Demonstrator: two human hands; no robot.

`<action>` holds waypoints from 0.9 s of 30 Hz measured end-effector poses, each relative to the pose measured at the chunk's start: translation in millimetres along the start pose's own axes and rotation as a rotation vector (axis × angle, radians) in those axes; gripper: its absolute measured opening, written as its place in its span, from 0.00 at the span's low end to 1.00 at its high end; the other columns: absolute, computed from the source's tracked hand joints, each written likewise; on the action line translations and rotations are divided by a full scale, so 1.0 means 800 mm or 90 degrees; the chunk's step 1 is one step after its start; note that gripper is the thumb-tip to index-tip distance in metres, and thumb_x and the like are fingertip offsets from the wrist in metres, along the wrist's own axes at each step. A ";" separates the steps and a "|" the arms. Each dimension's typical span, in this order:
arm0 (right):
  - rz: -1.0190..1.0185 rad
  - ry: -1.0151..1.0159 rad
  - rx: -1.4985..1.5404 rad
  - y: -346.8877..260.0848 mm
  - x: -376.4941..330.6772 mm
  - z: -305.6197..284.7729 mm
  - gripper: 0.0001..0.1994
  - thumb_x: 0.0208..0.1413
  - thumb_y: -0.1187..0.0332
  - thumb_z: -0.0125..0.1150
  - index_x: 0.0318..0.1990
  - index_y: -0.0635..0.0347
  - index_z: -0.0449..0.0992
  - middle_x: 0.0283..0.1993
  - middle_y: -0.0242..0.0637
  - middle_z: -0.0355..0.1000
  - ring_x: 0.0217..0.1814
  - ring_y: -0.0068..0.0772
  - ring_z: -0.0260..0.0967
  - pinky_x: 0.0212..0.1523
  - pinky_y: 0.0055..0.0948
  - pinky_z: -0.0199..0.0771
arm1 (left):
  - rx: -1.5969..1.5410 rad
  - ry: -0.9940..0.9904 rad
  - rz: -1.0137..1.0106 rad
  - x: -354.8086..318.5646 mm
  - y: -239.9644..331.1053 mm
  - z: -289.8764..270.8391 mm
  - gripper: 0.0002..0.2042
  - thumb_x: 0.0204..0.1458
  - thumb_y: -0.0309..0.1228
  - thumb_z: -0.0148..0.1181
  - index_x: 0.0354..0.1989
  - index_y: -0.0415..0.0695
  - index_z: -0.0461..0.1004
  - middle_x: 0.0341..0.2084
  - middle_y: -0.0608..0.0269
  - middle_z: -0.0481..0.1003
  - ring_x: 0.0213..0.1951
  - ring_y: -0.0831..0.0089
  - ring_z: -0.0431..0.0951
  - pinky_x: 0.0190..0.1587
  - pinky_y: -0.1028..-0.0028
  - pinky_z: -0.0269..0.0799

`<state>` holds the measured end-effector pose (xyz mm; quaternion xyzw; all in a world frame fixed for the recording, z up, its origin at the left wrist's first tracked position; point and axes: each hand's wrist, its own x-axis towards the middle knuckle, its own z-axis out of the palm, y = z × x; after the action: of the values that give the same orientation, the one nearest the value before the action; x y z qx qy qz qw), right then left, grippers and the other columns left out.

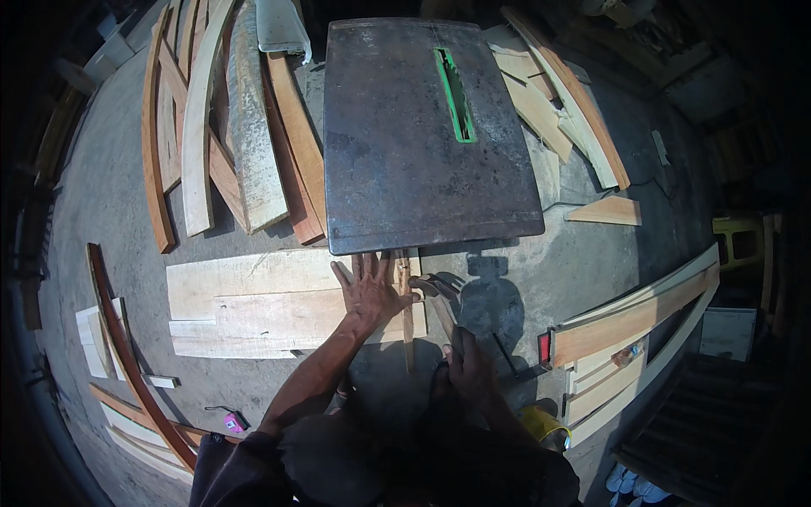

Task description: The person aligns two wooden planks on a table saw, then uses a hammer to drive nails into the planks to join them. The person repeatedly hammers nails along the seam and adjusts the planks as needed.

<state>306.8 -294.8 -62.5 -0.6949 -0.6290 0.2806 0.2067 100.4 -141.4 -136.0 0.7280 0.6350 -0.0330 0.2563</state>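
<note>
My left hand (369,291) lies flat on pale boards (262,308), its fingers spread toward the edge of a dark metal saw table (405,169). Its thumb reaches over a narrow wood strip (408,325) that crosses the boards' right end. In my right hand (471,369) is a hammer (443,314), gripped by its wooden handle. The hammer's head is beside the strip, close to my left thumb; whether it touches the strip I cannot tell. Shade darkens my right hand and hides some of its fingers.
A green-edged slot (456,95) with a saw blade opens in the table top. Long planks (198,135) lie at far left, offcuts (541,110) behind the table at right. More boards (634,321) are stacked at right. A pink tape measure (234,421) sits at near left.
</note>
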 end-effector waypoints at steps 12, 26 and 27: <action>-0.069 -0.117 -0.164 -0.025 0.050 0.009 0.18 0.66 0.65 0.64 0.58 0.62 0.71 0.38 0.54 0.80 0.34 0.61 0.81 0.31 0.50 0.81 | -0.031 -0.078 -0.081 -0.002 -0.001 -0.007 0.66 0.48 0.74 0.61 0.82 0.37 0.36 0.82 0.48 0.34 0.82 0.49 0.26 0.75 0.28 0.27; -0.213 0.004 -0.028 -0.009 0.053 0.005 0.18 0.67 0.61 0.60 0.56 0.63 0.68 0.34 0.59 0.79 0.35 0.70 0.78 0.32 0.58 0.77 | -0.030 -0.074 -0.071 -0.008 0.002 -0.017 0.70 0.43 0.77 0.62 0.81 0.35 0.35 0.82 0.46 0.33 0.82 0.50 0.26 0.75 0.28 0.28; -0.280 0.019 0.010 -0.011 0.055 0.004 0.18 0.67 0.62 0.60 0.57 0.63 0.68 0.34 0.62 0.78 0.36 0.73 0.77 0.32 0.60 0.77 | -0.050 -0.092 -0.077 -0.007 0.002 -0.019 0.70 0.44 0.77 0.62 0.81 0.35 0.35 0.82 0.46 0.33 0.82 0.50 0.26 0.75 0.29 0.28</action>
<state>300.7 -250.8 -64.8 -0.5433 -0.7602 0.2232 0.2779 96.7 -140.5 -120.3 0.6737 0.6583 -0.0761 0.3272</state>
